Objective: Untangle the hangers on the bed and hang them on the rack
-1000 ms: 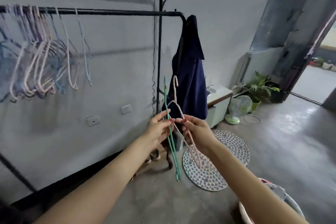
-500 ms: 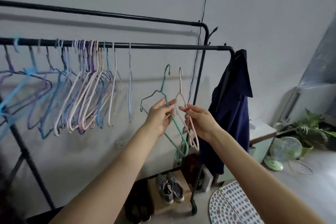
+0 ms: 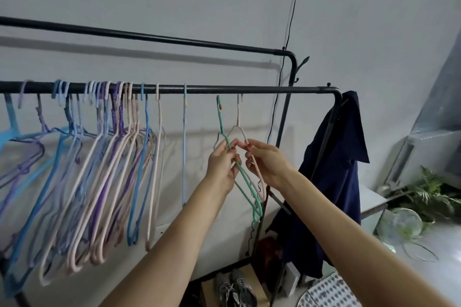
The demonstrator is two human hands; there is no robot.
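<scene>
My left hand (image 3: pixel 222 162) pinches a green hanger (image 3: pixel 245 183) by its shoulder wire. My right hand (image 3: pixel 265 162) pinches a pale pink hanger (image 3: pixel 238 117) just beside it. Both hooks reach up to just under the front bar of the black rack (image 3: pixel 262 89), to the right of the hung ones; I cannot tell whether either hook is over the bar. Several blue, purple and pink hangers (image 3: pixel 104 164) hang along the bar's left and middle. The bed is out of view.
A dark blue garment (image 3: pixel 336 182) hangs on the rack's right end post. Shoes (image 3: pixel 234 289) sit on a low box under the rack. A small fan (image 3: pixel 404 225) and a plant (image 3: pixel 431 192) stand at the right, with a dotted mat (image 3: pixel 331 293) on the floor.
My head tilted up and the view closed in on the rack. Both hands have lifted the green and pink hangers from low in front of me up to the front bar.
</scene>
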